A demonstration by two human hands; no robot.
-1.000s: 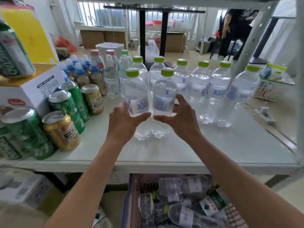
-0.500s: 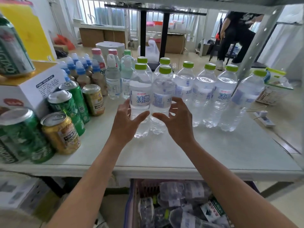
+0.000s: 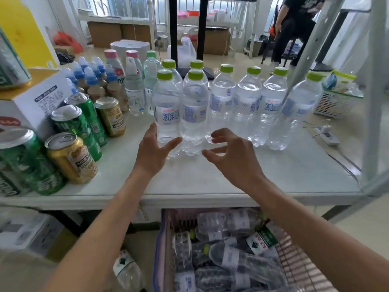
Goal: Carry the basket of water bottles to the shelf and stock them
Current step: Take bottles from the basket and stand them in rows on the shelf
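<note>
My left hand (image 3: 154,153) and right hand (image 3: 232,159) are apart, fingers loose, holding nothing, just beside two upright bottles (image 3: 166,110) at the front of the shelf (image 3: 210,182). I think a careless brush could topple them into the row behind. The basket (image 3: 158,260) below holds more bottles lying flat.

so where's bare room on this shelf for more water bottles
Bare shelf lies in front of the green-capped water bottles, out to the right upright post. The left side is crowded with cans and small bottles.
</note>
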